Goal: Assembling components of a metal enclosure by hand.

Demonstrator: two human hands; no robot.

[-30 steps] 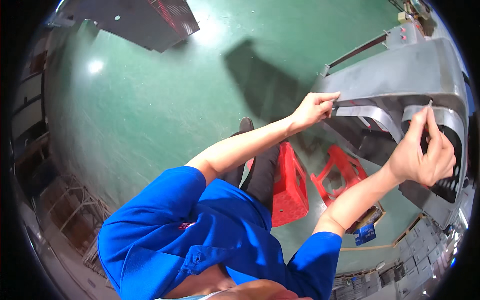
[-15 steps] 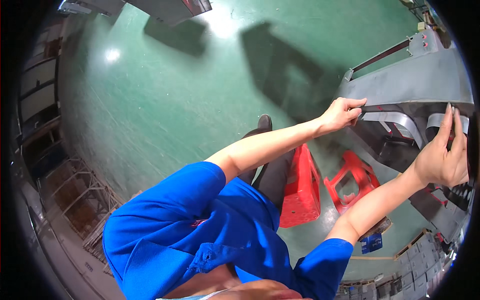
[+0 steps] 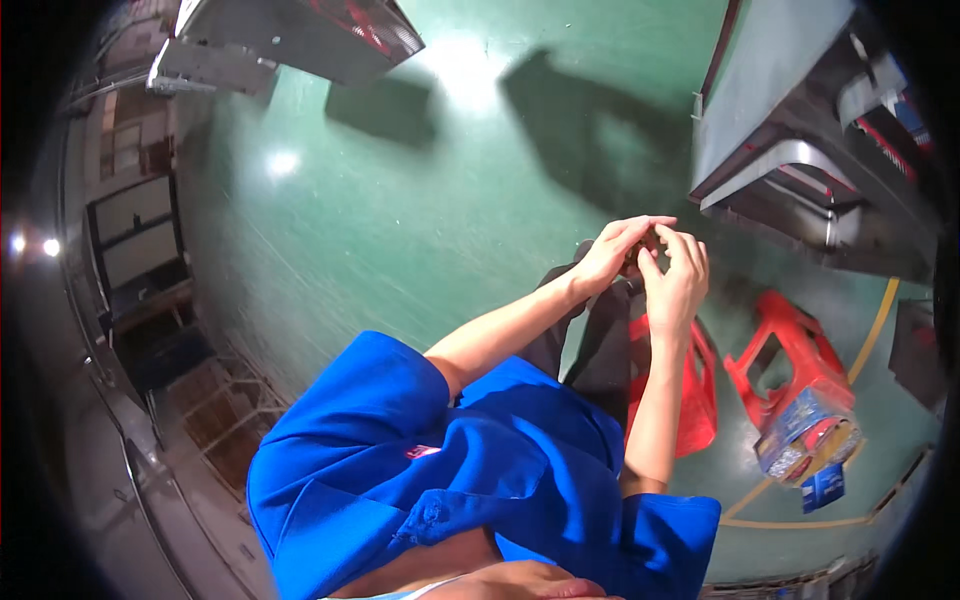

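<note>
Grey metal housing (image 3: 765,95) right of right hand (image 3: 676,283), apart; left hand (image 3: 606,258) farther.

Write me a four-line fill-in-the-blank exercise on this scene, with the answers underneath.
1. The left hand and right hand are close ____ rather than far apart.
2. Of left and right, the grey metal housing nearest the hands lies to their ____.
3. The person's shirt is coloured ____.
4. Both plastic stools are coloured ____.

Missing words: together; right; blue; red

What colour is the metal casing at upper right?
The casing is grey, clearest in the head view.
</note>
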